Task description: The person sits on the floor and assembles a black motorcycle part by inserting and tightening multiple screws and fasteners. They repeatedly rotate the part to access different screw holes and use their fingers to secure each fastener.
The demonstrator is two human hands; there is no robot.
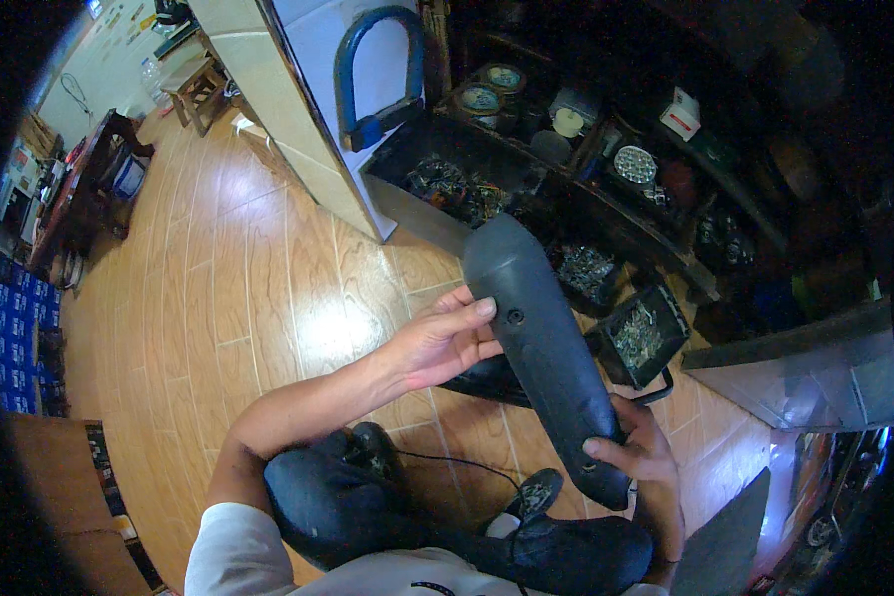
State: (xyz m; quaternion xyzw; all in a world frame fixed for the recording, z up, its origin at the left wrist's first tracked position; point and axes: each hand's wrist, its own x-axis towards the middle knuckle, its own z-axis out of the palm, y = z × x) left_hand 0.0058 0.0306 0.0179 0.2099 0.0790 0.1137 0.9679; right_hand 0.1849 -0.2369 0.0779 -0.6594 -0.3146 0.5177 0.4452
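A long, dark grey molded cover (541, 348) with rounded ends slants across in front of me, its smooth outer side facing up. One recessed hole shows near its upper part and a smaller one near its lower end. My left hand (445, 343) pinches the left edge, thumb on top beside the upper hole and fingers partly underneath. Around the lower right edge my right hand (641, 447) is closed, its thumb pressed close to the lower hole. The underside of the cover and some of my fingertips are hidden.
Beyond the cover stands a dark shelf with open compartments of loose metal parts (586, 273). A black bin of small hardware (641, 333) sits at its right. A blue U-lock (346, 70) hangs by the wall edge. A wooden stool (194, 91) stands far left on the tiled floor (209, 298).
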